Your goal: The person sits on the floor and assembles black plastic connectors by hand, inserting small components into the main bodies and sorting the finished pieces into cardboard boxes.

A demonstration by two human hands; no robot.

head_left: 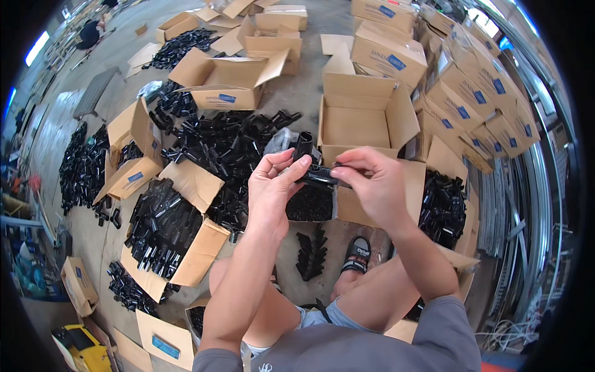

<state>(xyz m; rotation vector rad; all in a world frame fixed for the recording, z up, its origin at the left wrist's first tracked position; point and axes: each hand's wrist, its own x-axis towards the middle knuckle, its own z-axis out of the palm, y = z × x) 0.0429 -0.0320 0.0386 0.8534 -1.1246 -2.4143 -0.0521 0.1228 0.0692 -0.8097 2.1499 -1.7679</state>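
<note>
Nearest: grey-shirted torso, bare knees, one foot in a black strapped sandal (356, 254) on the concrete floor (297, 93).

Left hand (271, 189) clamped around a black plastic L-shaped pipe fitting (308, 162); thumb and fingers wrap its lower part. The upright limb of the fitting rises clear above the fingers; the other limb runs rightward, toward the right hand (372, 186). Right hand pinched shut on that rightward end, fingertips touching it. Both hands meet on the piece, chest-high, over an open cardboard box of small black parts (310, 203).

Hard to read: the joint between the hands is covered by fingers; cannot tell whether one piece or two.

Beyond: an empty open cardboard carton (362, 121), heaps of loose black fittings (217, 146), stacked closed cartons (458, 87) far right.
</note>
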